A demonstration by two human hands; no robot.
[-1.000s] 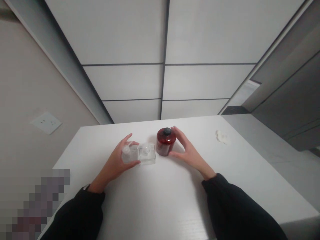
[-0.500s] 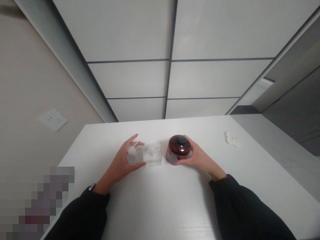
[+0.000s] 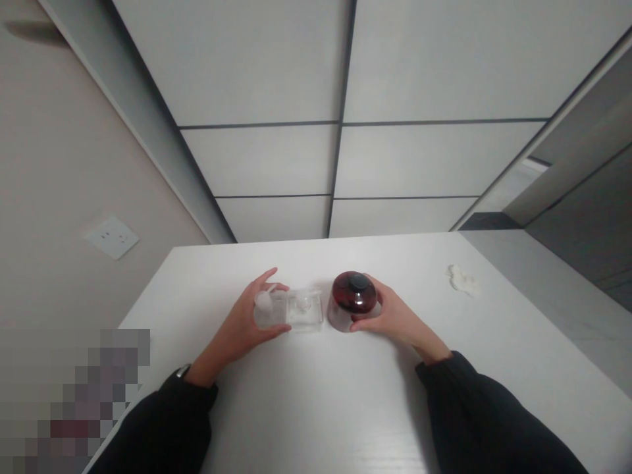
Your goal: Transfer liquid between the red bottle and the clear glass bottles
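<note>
My left hand (image 3: 247,313) grips the left end of a clear two-section box (image 3: 306,311) on the white table, thumb along its near side and fingers along its far side. A round whitish piece shows in each section of the box; I cannot make out what these are. Just right of the box stands a clear-sided jar with a glossy dark red domed lid (image 3: 351,293) and a black round knob on top. My right hand (image 3: 388,313) is wrapped round the jar's right side, with the thumb at the front. A narrow gap separates jar and box.
A small crumpled white piece, maybe tissue (image 3: 463,281), lies at the right on the white table (image 3: 316,401). Pale panelled doors (image 3: 276,158) rise behind the far edge. A wall socket (image 3: 112,237) is on the left wall.
Both hands keep the same hold on the box and the jar. The whole view has shifted slightly, everything appearing a little lower and further right.
</note>
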